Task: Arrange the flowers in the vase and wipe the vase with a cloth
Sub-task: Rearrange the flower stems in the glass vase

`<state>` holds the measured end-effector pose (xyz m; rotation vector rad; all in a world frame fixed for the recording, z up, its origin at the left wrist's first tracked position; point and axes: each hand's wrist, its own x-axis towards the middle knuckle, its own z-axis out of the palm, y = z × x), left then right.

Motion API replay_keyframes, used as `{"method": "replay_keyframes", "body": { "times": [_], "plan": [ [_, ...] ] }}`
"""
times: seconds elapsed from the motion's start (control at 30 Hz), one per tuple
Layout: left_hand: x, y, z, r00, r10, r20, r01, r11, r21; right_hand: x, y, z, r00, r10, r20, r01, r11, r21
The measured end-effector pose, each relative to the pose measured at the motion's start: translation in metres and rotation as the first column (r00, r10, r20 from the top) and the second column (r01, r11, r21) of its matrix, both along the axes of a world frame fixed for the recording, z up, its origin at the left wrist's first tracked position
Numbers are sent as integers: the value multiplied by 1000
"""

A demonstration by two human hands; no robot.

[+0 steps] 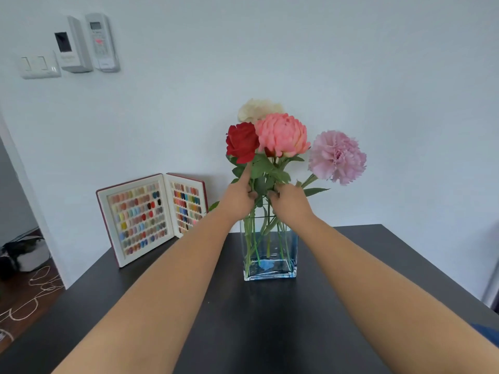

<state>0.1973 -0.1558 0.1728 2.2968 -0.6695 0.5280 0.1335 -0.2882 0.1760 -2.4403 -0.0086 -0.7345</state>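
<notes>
1. A clear rectangular glass vase [270,255] is parked upright on a dark table [351,292], roughly in the middle, close to the white wall [378,76]. A bit of bluish water is seen at the bottom.
2. 4 flowers are stood in the vase: a red rose [242,142] on the left, a big coral-pink bloom [282,134] in the middle, a cream one [259,109] tucked behind it, and a lilac carnation [337,157] leaning well out to the right.
3. The green stems [266,182] are gathered just above the vase rim by both hands.
4. The left hand [239,197] is closed round the stems on the rose side, with the index finger stretched up along the stem.
5. The right hand [290,202] is curled shut on the stems from the other side; the carnation stem [309,180] is left outside that grip, passing just beside it.
6. An open sample book of coloured nail tips [151,217] is propped up at the back left of the table, well apart from the vase.
7. Wall switches and 2 remote-style units [81,44] are mounted at upper left.
</notes>
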Motion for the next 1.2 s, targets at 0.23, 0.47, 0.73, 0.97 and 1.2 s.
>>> {"method": "replay_keyframes", "body": {
  "times": [0.23, 0.47, 0.73, 0.97, 1.2],
  "plan": [
    [-23, -6, -38, 992, -35, 117, 57, 980, -191, -4, 4, -11, 987, 16, 161, -43, 986, 162],
    [-28, -14, -46, 997, -37, 67, 61, 914, -400, 9, 14, 11, 1000, 5, 18, -7, 989, 146],
    [-13, -10, -44, 995, -47, 92, 76, 939, -336, 4, 6, -2, 996, 7, 94, -23, 985, 169],
    [-11, -12, -45, 987, -164, 3, 151, 905, -397, 7, 11, 4, 998, 1, 56, -12, 980, 200],
    [-9, -9, -39, 997, -53, 58, 68, 954, -290, -31, -11, -19, 960, 4, 281, -84, 958, 273]
  ]
}}
